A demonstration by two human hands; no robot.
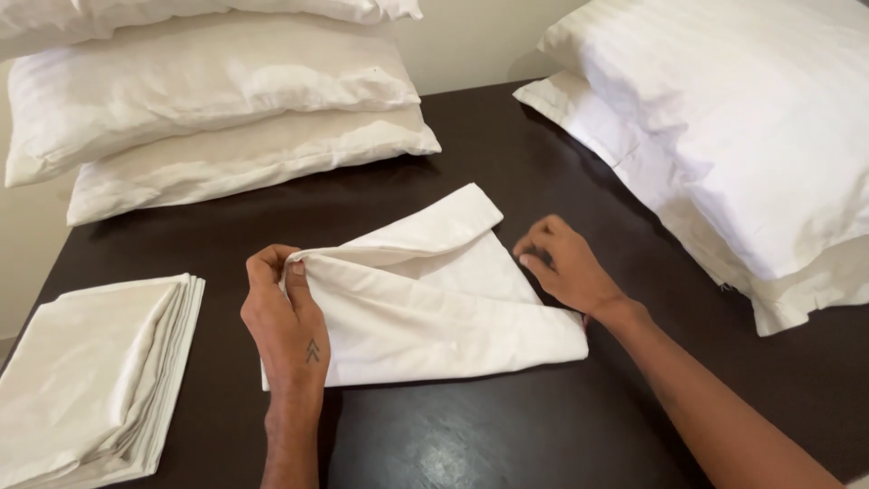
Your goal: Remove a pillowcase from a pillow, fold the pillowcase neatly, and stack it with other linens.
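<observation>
A white pillowcase [425, 303], partly folded, is spread on the dark table [507, 435] between the two hands, its long axis running from the left grip across to the right hand. Its near-left edge is pinched between thumb and fingers of the left hand [288, 317], so the cloth extends rightward and away from that grip. The right hand [566, 265] is loosely curled at the opposite edge, touching the fabric; whether anything is pinched there cannot be told. The cloth appears cream-white, soft, creased, one flap turned over on top.
</observation>
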